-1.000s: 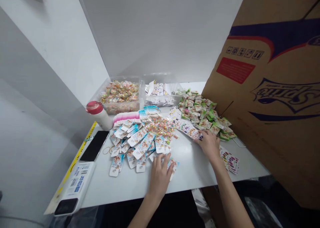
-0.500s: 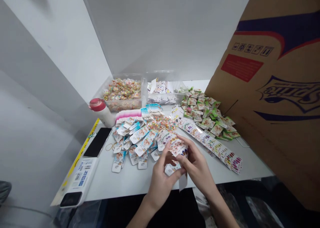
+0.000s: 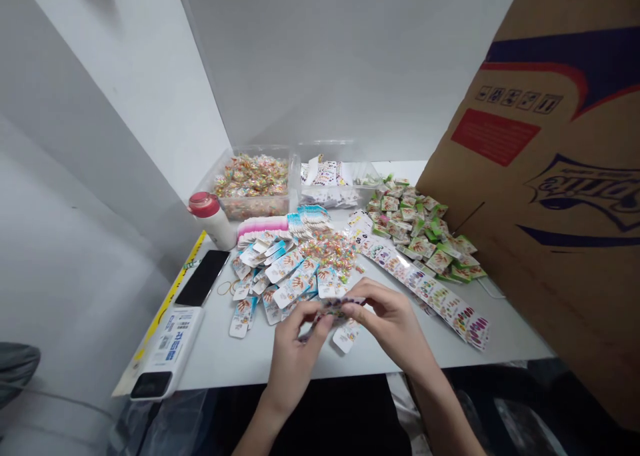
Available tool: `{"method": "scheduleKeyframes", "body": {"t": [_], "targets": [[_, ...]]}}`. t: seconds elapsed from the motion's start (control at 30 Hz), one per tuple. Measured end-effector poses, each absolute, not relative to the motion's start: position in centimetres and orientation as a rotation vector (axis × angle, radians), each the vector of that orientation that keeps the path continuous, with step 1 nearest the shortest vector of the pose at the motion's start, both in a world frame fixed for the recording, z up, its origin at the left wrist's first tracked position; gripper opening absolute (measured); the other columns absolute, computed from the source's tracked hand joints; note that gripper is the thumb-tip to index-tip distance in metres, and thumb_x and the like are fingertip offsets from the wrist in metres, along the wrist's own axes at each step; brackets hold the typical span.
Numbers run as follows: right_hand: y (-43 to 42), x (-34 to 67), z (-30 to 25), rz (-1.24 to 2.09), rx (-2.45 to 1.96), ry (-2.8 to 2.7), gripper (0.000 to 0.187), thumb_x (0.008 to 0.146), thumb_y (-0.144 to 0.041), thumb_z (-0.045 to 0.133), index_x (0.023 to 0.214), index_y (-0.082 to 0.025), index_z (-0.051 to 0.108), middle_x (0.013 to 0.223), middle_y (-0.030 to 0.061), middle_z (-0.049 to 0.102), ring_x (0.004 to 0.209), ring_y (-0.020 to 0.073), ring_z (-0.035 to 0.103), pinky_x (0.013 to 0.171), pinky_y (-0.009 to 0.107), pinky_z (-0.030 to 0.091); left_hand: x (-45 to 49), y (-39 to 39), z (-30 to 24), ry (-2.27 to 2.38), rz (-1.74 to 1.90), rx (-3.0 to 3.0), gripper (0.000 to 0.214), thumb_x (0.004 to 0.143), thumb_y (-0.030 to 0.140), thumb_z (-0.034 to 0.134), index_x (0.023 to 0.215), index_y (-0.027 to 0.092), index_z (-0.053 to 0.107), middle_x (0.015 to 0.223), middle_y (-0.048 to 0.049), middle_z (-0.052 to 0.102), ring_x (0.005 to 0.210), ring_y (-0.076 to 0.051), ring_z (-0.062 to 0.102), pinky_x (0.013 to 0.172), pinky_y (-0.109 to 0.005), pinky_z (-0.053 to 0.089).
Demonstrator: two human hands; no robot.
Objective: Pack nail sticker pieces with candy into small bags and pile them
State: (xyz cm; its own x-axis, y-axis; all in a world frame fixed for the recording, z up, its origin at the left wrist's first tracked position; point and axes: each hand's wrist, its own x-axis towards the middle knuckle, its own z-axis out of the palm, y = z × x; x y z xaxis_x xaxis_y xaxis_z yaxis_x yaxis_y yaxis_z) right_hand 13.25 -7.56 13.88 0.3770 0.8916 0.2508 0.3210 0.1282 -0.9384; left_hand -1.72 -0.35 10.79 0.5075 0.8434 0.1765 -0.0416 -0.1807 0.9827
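Both my hands meet over the near middle of the white table (image 3: 380,359). My left hand (image 3: 294,349) and my right hand (image 3: 395,326) pinch the two ends of a small printed sticker card (image 3: 336,307), held flat and edge-on between them. A loose white-and-blue card (image 3: 346,336) lies on the table just under my hands. Behind them spreads a heap of blue-edged hand-print cards (image 3: 280,276) with small colourful packets (image 3: 333,249) on top. A row of nail-sticker sheets (image 3: 425,286) runs diagonally at my right.
A pile of green packets (image 3: 425,226) lies at the back right beside a big cardboard box (image 3: 555,176). Two clear tubs (image 3: 253,186) (image 3: 335,179) stand at the back. A red-capped bottle (image 3: 213,219), a black phone (image 3: 203,277), rubber bands (image 3: 227,287) and a white device (image 3: 167,349) occupy the left.
My right hand left the sticker row and came to the middle with a sheet; my left hand lifted off the cards. Both hands now hold the card lower and flatter.
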Motion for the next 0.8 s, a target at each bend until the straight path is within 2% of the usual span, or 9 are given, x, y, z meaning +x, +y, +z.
{"method": "scheduleKeyframes", "body": {"t": [0.1, 0.2, 0.3, 0.4, 0.5, 0.67, 0.73, 0.8], "targets": [[-6.9, 13.2, 13.3, 0.687, -1.438, -1.096, 0.018, 0.084, -0.029, 0.069, 0.101, -0.027, 0.072, 0.079, 0.0002, 0.063, 0.069, 0.0131, 0.055, 0.066, 0.026, 0.046, -1.5, -0.2, 10.7, 0.766, 0.837, 1.364, 0.017, 0.087, 0.034, 0.063, 0.081, 0.018, 0.06, 0.071, 0.002, 0.058, 0.065, -0.011, 0.053, 0.061, -0.02, 0.044], [-6.7, 13.2, 12.8, 0.679, -1.364, -1.157, 0.018, 0.087, -0.021, 0.064, 0.1, -0.028, 0.074, 0.087, 0.0016, 0.066, 0.079, 0.0147, 0.06, 0.07, 0.027, 0.048, -1.5, -0.1, 10.6, 0.776, 0.782, 1.199, 0.02, 0.084, 0.036, 0.066, 0.083, 0.018, 0.059, 0.066, 0.0036, 0.058, 0.056, -0.008, 0.049, 0.051, -0.017, 0.037], [-6.9, 13.4, 12.4, 0.564, -1.344, -1.311, 0.031, 0.088, -0.009, 0.055, 0.099, -0.029, 0.075, 0.096, 0.0032, 0.066, 0.091, 0.0167, 0.062, 0.078, 0.028, 0.049, -1.7, 0.1, 10.4, 0.691, 0.725, 0.978, 0.021, 0.086, 0.038, 0.063, 0.093, 0.018, 0.061, 0.072, 0.0013, 0.064, 0.059, -0.01, 0.055, 0.054, -0.018, 0.041], [-7.4, 13.8, 11.9, 0.454, -1.381, -1.473, 0.045, 0.087, -0.002, 0.047, 0.11, -0.031, 0.072, 0.105, 0.0042, 0.064, 0.095, 0.0161, 0.061, 0.079, 0.028, 0.049, -1.9, 0.4, 10.7, 0.644, 0.671, 0.856, 0.031, 0.09, 0.043, 0.055, 0.1, 0.015, 0.065, 0.08, -0.0037, 0.069, 0.065, -0.014, 0.061, 0.058, -0.022, 0.046], [-7.9, 14.3, 11.3, 0.449, -1.414, -1.621, 0.055, 0.089, 0.001, 0.039, 0.124, -0.033, 0.063, 0.118, 0.0052, 0.058, 0.104, 0.0162, 0.058, 0.086, 0.03, 0.048, -2.0, 0.8, 11.1, 0.673, 0.586, 0.877, 0.032, 0.086, 0.039, 0.063, 0.106, 0.014, 0.066, 0.079, -0.0046, 0.07, 0.064, -0.014, 0.063, 0.062, -0.022, 0.048], [-8.6, 14.4, 10.3, 0.521, -1.475, -1.728, 0.066, 0.084, -0.003, 0.053, 0.142, -0.034, 0.043, 0.139, 0.006, 0.046, 0.128, 0.0216, 0.043, 0.105, 0.039, 0.039, -1.7, 1.1, 10.4, 0.676, 0.573, 0.87, 0.028, 0.08, 0.031, 0.07, 0.104, 0.016, 0.065, 0.072, -0.001, 0.067, 0.059, -0.011, 0.06, 0.056, -0.019, 0.046], [-8.6, 14.1, 9.8, 0.495, -1.466, -1.682, 0.063, 0.084, -0.007, 0.058, 0.139, -0.034, 0.047, 0.137, 0.0059, 0.05, 0.126, 0.0226, 0.046, 0.104, 0.039, 0.04, -1.5, 1.0, 9.9, 0.692, 0.588, 0.861, 0.021, 0.08, 0.032, 0.07, 0.093, 0.016, 0.064, 0.066, 0.0014, 0.064, 0.056, -0.01, 0.058, 0.052, -0.017, 0.044], [-8.4, 13.6, 9.3, 0.483, -1.431, -1.563, 0.048, 0.086, -0.012, 0.059, 0.129, -0.033, 0.059, 0.126, 0.0058, 0.059, 0.116, 0.0227, 0.053, 0.098, 0.038, 0.043, -1.4, 0.9, 9.4, 0.689, 0.622, 0.837, 0.018, 0.081, 0.033, 0.069, 0.083, 0.017, 0.062, 0.066, 0.0023, 0.062, 0.057, -0.009, 0.059, 0.054, -0.016, 0.044]]}}
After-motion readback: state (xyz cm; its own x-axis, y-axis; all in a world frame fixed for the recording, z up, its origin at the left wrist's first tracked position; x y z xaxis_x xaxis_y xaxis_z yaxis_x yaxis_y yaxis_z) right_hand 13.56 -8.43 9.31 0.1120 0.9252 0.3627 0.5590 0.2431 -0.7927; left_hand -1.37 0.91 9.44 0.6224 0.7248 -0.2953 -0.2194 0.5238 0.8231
